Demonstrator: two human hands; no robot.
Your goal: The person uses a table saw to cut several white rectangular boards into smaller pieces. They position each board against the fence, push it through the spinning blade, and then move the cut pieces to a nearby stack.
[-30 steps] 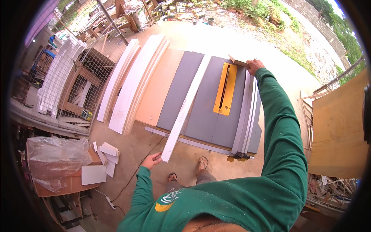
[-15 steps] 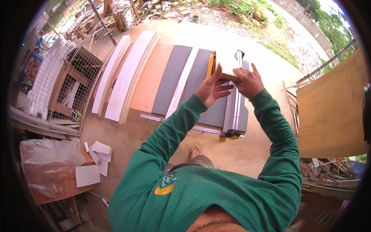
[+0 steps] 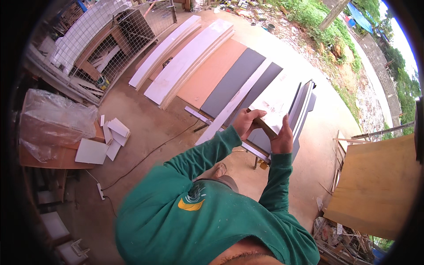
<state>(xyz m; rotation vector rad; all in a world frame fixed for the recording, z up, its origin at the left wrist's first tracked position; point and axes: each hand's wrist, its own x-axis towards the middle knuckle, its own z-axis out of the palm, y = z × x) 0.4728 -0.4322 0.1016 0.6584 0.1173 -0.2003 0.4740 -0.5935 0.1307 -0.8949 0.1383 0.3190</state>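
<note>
Between both hands I hold a white board (image 3: pixel 279 98) by its near end, and its brown cut edge faces me. My left hand (image 3: pixel 248 123) is closed on the left corner, thumb on the top face. My right hand (image 3: pixel 282 138) grips the right corner, thumb up along the side. The board reaches away from me over a grey panel (image 3: pixel 229 81) on the work table. To its right runs a long metal guide rail (image 3: pixel 302 102). A narrow white strip (image 3: pixel 238 99) lies across the grey surface on the left.
Farther left lie an orange-brown panel (image 3: pixel 212 73) and stacked white planks (image 3: pixel 190 62). A cable runs over the floor to a power strip (image 3: pixel 100 191). White offcuts (image 3: pixel 115 137) sit beside a plastic-covered box (image 3: pixel 57 128). A large plywood sheet (image 3: pixel 375 185) stands at right.
My hands have come lower and nearer to me, and both now grip the board's near end; earlier the left fingers were spread. The view has turned, shifting the table rightward.
</note>
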